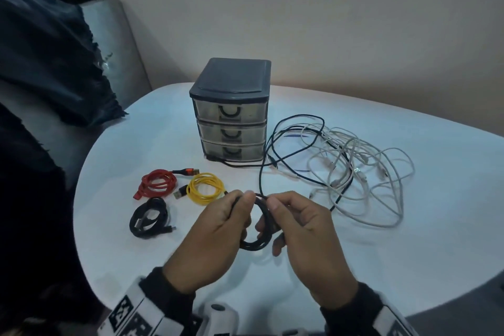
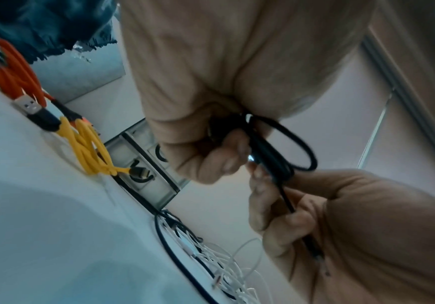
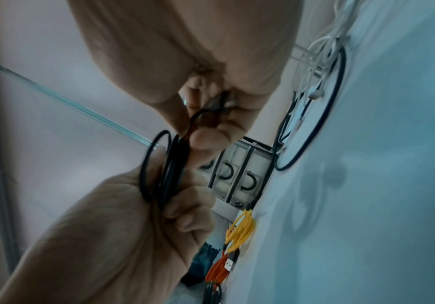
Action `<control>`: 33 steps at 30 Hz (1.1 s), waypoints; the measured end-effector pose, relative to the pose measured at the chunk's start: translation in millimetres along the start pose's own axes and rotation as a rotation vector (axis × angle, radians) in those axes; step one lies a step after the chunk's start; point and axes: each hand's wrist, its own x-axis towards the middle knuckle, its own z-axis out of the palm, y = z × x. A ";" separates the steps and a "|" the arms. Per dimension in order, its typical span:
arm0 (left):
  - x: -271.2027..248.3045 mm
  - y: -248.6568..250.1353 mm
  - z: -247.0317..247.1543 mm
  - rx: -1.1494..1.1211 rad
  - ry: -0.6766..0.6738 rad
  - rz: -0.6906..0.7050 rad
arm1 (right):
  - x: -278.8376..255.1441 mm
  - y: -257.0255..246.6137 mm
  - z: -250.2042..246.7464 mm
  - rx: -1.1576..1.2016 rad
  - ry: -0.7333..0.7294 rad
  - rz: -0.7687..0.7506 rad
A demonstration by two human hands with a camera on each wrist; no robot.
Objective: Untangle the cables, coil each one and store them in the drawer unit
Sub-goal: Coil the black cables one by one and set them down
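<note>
Black cable [image 1: 256, 226] coil pinched by both hands, no readable writing

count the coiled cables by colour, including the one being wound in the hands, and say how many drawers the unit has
red coil: 1
yellow coil: 1
black coil on the table: 1
black coil in the hands: 1
Total coils: 4
Drawers in the drawer unit: 3, all shut

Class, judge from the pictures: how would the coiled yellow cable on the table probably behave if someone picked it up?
The yellow cable would probably flop and sag, since it lies in loose, thin loops. It looks light for its size. With no tie visible, the coil may well spring open, its plug dangling.
</note>
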 end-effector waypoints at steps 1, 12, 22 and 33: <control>0.3 -0.7 -1.7 -0.012 0.011 -0.005 | 0.1 0.3 -1.3 -0.049 -0.022 -0.009; -4.9 3.8 -7.5 -0.274 -0.162 -0.167 | -0.5 -6.2 -14.0 -0.402 0.084 -0.243; -5.8 11.3 -9.5 -0.221 -0.054 -0.054 | 2.3 -12.6 -0.9 0.242 0.117 0.102; 0.0 -2.9 -3.7 0.120 0.194 0.219 | -7.5 -6.9 0.9 0.424 -0.145 0.290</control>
